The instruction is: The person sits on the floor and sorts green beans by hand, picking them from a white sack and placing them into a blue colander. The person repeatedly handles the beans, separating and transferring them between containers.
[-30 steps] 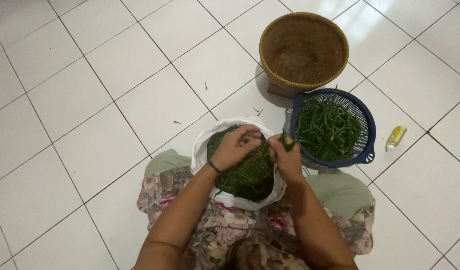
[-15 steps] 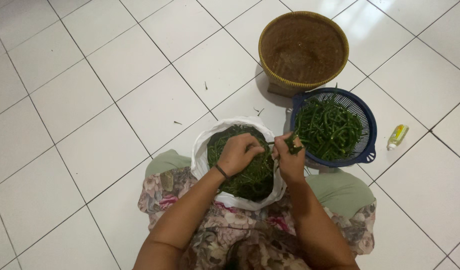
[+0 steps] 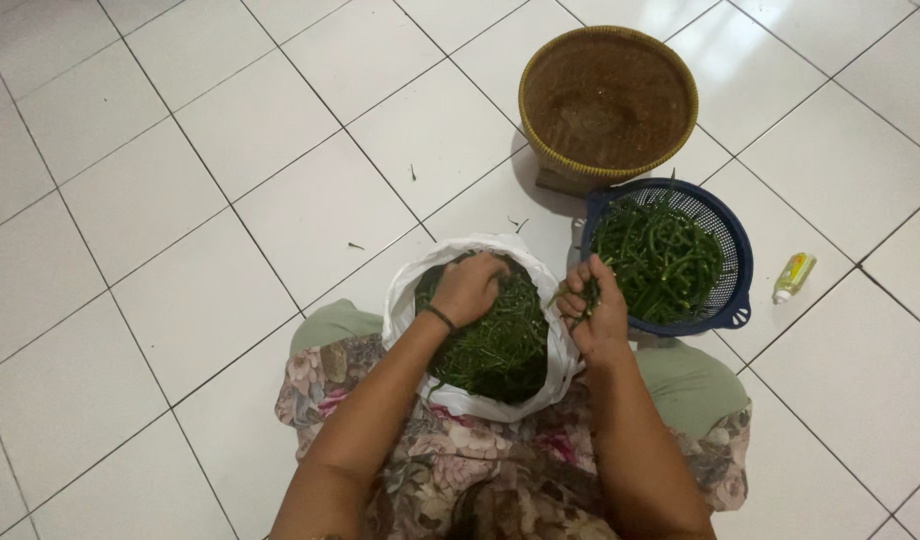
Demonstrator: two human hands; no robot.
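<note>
The white bag [image 3: 560,350] sits between the knees. The left hand [image 3: 470,288] digs inside it, grip closed on greens [image 3: 495,345]; the right hand [image 3: 592,305] pinches stems beside it, near the blue colander [image 3: 737,262].

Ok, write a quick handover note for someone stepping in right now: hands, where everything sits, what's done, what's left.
Left hand: down in the white plastic bag of green stems, on the lap.
Right hand: pinching a few stems at the rim of the blue colander.
Done: the colander holds a good pile of stems.
Left: the bag is far from emptied. The woven basket beyond holds no stems. A small yellow bottle lies on the tiles.
</note>
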